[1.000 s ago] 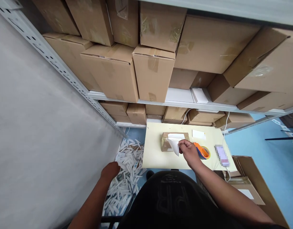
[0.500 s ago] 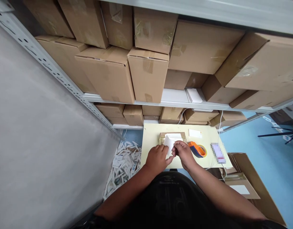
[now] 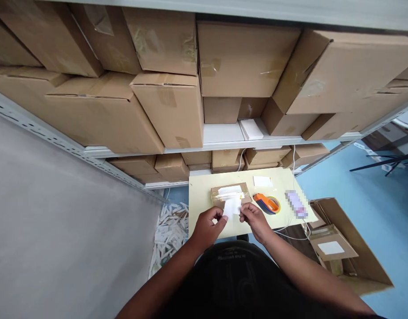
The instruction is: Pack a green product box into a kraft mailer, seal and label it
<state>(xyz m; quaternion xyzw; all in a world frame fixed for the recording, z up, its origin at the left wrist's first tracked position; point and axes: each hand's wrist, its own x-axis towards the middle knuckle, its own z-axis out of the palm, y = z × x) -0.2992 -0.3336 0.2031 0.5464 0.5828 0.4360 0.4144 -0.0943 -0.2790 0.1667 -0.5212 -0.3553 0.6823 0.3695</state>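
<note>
Holding a small white sheet (image 3: 232, 209) between both hands, a person stands over a pale yellow surface (image 3: 200, 186). The fingers of the left hand (image 3: 206, 227) pinch its near left corner, thumb against forefinger; the fingers of the right hand (image 3: 256, 220) are drawn narrow on its right edge. A second ago only the right hand had the sheet, lifted and curling, while the left hung well apart, off to the left; now both grip it and it lies flatter, which suggests it is better steadied. The sheet's long axis seems to run away from the body: its near end lies between the fingers, its far end points at a taped cardboard box (image 3: 217, 203) and overlaps it in view. Whether the two touch cannot be told.

The box sits just beyond the fingers, its long axis running left to right, a white label (image 3: 229, 190) on top. Just beyond and right of the right fingers rests an orange and blue tape dispenser (image 3: 262, 202); farther beyond is a white card (image 3: 263, 181). Left of the left fingers and lower down, white strips (image 3: 169, 228) lie heaped.
</note>
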